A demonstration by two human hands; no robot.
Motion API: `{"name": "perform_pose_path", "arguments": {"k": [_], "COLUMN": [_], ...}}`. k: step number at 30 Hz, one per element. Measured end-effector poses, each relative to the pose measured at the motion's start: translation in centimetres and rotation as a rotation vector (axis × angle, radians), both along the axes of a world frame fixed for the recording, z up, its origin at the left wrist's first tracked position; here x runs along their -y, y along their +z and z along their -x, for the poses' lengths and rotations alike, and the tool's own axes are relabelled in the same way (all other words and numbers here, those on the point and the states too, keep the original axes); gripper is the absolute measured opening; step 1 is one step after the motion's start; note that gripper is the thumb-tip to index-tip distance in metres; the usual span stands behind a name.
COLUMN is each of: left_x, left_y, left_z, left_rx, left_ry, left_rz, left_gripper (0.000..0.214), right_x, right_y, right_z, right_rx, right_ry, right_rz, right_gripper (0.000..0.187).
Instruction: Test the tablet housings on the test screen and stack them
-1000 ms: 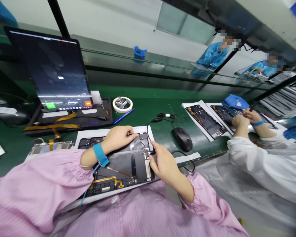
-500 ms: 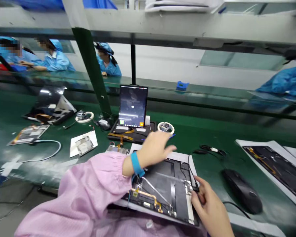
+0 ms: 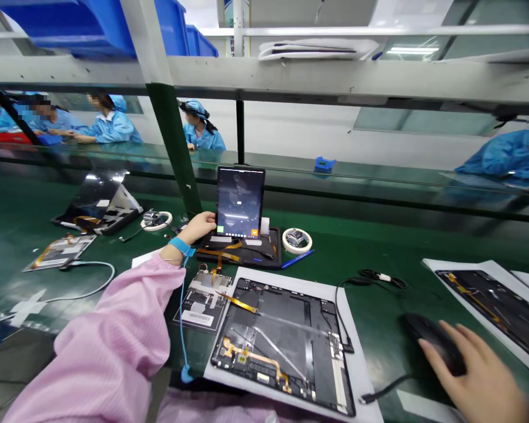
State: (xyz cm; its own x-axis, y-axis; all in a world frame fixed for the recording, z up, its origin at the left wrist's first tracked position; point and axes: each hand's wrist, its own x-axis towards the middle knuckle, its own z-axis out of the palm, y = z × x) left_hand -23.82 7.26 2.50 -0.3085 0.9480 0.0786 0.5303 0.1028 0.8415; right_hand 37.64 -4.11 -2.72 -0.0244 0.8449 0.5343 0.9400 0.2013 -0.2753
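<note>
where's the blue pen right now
In the head view, the blue pen lies on the green bench, just below the white tape roll and right of the black tray holding the upright tablet.

The bench mat is super glossy green, lights bouncing right off it. Mouse is matt black plastic, tablet screen is shiny glass, and the opened tablet shell looks like dull grey metal on plain matt white paper. Pink sleeve is soft-looking cloth.
</note>
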Motion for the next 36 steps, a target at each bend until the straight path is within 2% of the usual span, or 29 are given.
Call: {"name": "perform_pose_path", "arguments": {"k": [3, 6, 10, 16, 21, 36], "left_x": [0.2, 0.4, 0.7, 0.5, 0.3, -0.4], "left_y": [-0.3, -0.2, -0.1, -0.5, -0.8, -1.7], "left_z": [0.2, 0.6, 0.8, 1.0, 1.3, 1.6], "left_rx": [0.006, 0.003, -0.006, -0.021, -0.033, -0.025], "left_ry": [-0.067, -0.104, -0.144, -0.174, -0.184, -0.226], "left_rz": [0.019, 0.032, 0.047, 0.036, 0.029, -0.003], "left_gripper": [0.03, 0.031, 0.03, 0.025, 0.026, 0.03], "right_x": [-1.3, -1.4, -1.0, -0.7, -0.7, -0.3], "right_y": [-1.7, -2.2, -1.6, -1.3, -1.3, -1.0], "right_z": [-1.9, -1.8, -1.2, -1.1, -1.1, -0.7], "right_rx": [0.065, 0.058, 0.028, 0.026, 0.036, 0.059], "right_ry": [0.039, 0.0, -0.025, -0.084, -0.042, 0.021], "right_rz": [0.038, 0.026, 0.062, 0.101, 0.041, 0.049], "right_gripper": [0.062, 0.068, 0.074, 0.071, 0.067, 0.065]}}
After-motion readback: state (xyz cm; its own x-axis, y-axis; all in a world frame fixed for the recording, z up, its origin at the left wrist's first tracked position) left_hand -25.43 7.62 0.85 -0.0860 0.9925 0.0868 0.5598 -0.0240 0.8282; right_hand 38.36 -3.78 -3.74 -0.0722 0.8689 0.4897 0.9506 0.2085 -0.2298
